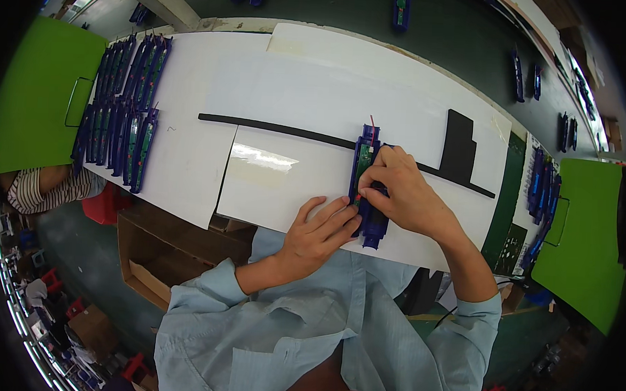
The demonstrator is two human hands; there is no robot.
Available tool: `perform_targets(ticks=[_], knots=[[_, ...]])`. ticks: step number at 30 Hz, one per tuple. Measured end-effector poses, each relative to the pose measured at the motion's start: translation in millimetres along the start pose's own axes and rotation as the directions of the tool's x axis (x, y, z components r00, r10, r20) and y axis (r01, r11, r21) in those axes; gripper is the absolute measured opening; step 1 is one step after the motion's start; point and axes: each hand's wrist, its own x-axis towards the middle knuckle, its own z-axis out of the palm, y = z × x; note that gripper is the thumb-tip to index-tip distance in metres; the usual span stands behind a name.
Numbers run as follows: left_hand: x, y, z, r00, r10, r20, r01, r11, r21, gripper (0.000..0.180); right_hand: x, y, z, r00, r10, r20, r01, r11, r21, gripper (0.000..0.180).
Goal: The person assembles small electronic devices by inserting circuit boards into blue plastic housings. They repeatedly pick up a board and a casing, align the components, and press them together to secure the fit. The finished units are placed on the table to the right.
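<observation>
Blue case (356, 168): lying near the front edge of the white surface (192, 78), right of the middle, with its long side running front to back.
Second blue piece (375, 230): lying just beside it on the right, partly hiding under the right hand (402, 191).
Green board (365, 160): sitting inside the blue case, facing up.
Red wire (373, 120): poking out past the far end of the case.
Left hand (315, 236): resting fingertips on the near part of the case; cannot tell if squeezing or only pressing.
Right hand: making a narrow pinch with thumb and pointing finger, low over the board; cannot tell what is sitting in the pinch.
Black strip (281, 129): running across the surface toward the right edge.
Other blue cases (124, 117): lying in rows along the left edge.
Good way: best holding the case flat and firm with the left fingers, moving the right fingertips in small, soft steps.
Watch out: maybe bending the wire or hurting the board by pushing too hard.
</observation>
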Motion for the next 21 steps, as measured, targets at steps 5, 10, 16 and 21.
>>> perform_targets(ticks=[5, 10, 16, 21], knots=[[0, 1, 1, 1.000, 0.000, -0.013, 0.000, 1.000, 0.003, 0.041, 2, -2, -1, 0.999, 0.029, 0.034, -0.029, 0.999, -0.025, 0.006], [-1, -1, 2, 1.000, -0.002, -0.005, 0.002, 1.000, 0.008, 0.041, 3, 0, 2, 1.000, 0.007, 0.026, -0.006, 0.999, -0.054, 0.006], [-2, -1, 4, 1.000, -0.012, -0.008, 0.012, 1.000, 0.010, 0.036, 1, -2, 9, 0.997, -0.072, -0.018, 0.070, 0.994, -0.086, 0.005], [-2, -2, 6, 1.000, -0.016, -0.016, 0.017, 1.000, 0.016, 0.035, -3, 1, 11, 0.997, -0.079, 0.000, 0.079, 0.996, -0.033, 0.004]])
